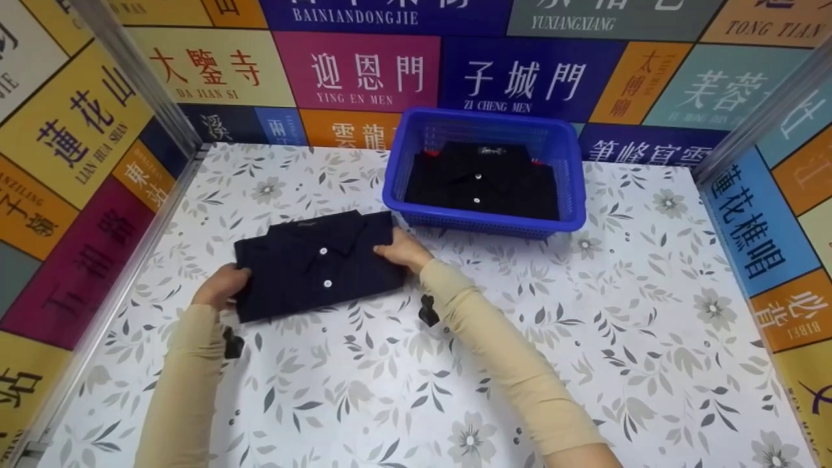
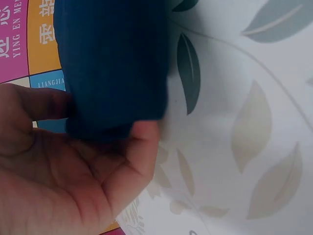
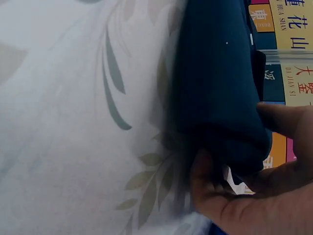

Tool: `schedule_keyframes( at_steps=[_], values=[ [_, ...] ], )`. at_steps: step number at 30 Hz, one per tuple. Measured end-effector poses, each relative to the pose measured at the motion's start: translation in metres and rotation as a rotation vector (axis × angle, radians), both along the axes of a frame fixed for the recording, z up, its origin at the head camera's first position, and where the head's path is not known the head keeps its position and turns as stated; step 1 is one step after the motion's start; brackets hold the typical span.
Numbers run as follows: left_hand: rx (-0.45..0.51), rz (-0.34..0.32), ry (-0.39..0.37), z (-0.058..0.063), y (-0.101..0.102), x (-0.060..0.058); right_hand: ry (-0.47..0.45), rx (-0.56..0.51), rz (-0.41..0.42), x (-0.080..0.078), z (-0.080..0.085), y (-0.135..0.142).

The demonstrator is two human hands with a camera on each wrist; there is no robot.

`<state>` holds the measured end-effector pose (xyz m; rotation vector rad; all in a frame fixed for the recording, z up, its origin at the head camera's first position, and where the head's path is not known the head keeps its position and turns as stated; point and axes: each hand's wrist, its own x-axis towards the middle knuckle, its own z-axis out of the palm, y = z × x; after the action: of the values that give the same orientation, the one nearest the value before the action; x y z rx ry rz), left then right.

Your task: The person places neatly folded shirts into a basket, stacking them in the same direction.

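Observation:
A folded dark navy polo shirt (image 1: 286, 279) with white buttons is held between both hands, left of the basket. My left hand (image 1: 224, 285) grips its left edge, thumb on top and fingers beneath; the left wrist view shows the fabric (image 2: 115, 63) pinched there. At the opposite edge my right hand (image 1: 402, 250) grips the shirt the same way, and the right wrist view shows the folded layers (image 3: 217, 93) between thumb and fingers. The shirt lies slightly tilted, its right side farther from me. Behind and to the right stands a blue plastic basket (image 1: 484, 221) holding another folded dark shirt (image 1: 442, 182).
The table (image 1: 617, 364) has a white cover with grey leaves and flowers. Colourful panels with Chinese place names (image 1: 367, 71) wall it in at the back, left and right. Metal corner strips (image 1: 146, 78) run up where the panels meet.

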<state>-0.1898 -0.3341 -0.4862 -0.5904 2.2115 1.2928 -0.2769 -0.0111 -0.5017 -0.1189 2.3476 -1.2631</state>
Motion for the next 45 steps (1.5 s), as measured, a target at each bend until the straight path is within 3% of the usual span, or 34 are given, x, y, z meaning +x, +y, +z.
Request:
schedule_keyframes(
  at_steps=[8, 11, 15, 19, 24, 31, 45],
  values=[
    [0.025, 0.013, 0.052, -0.004, 0.001, -0.001, -0.154, -0.275, -0.183, 0.000, -0.004, -0.005],
    [0.031, 0.014, 0.058, -0.005, 0.001, 0.000, -0.201, -0.316, -0.229, 0.001, -0.003, -0.006],
    [0.007, 0.022, 0.076, -0.006, 0.003, 0.001, -0.230, -0.317, -0.220, 0.001, -0.003, -0.007],
    [-0.037, 0.015, 0.086, -0.006, 0.006, 0.001, -0.182, -0.318, -0.181, 0.002, -0.005, -0.010],
    [-0.003, 0.017, 0.072, -0.007, 0.005, 0.002, -0.104, -0.307, -0.144, 0.005, -0.001, -0.012],
    [-0.030, -0.011, 0.078, -0.005, 0.004, 0.001, 0.051, -0.163, -0.082, 0.011, 0.012, -0.017],
    [0.074, -0.033, 0.144, 0.006, 0.006, 0.006, 0.179, -0.026, 0.090, 0.008, 0.063, -0.003]
  ],
)
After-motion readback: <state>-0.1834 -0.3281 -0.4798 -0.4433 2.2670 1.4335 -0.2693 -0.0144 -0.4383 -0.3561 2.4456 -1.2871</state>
